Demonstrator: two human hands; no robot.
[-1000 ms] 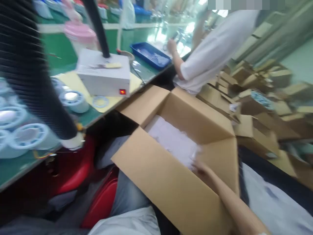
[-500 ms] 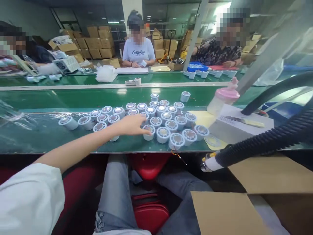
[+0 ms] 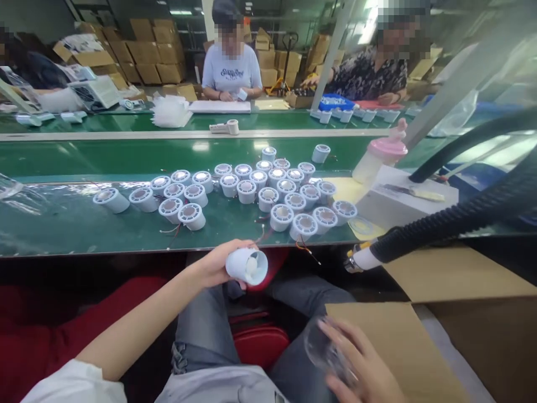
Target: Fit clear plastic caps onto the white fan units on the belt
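Note:
My left hand grips a pale blue cylindrical fan unit just off the bench's front edge. Its open end, with blades and a round hub inside, is turned to the right and toward me. Low on the right, my right hand is closed around a clear, round plastic piece; both are smeared by motion. Many similar fan units stand on the green bench, ringed vented ends up, some with thin wires trailing out.
A black corrugated hose with a metal-tipped nozzle reaches in from the right. Behind it are a white box with a knife on top and a pink-capped bottle. An open carton stands lower right. Co-workers sit across the conveyor.
My left hand has lifted a fan unit from the front of the group and drawn it back toward me. My right hand has come into view with the clear plastic piece.

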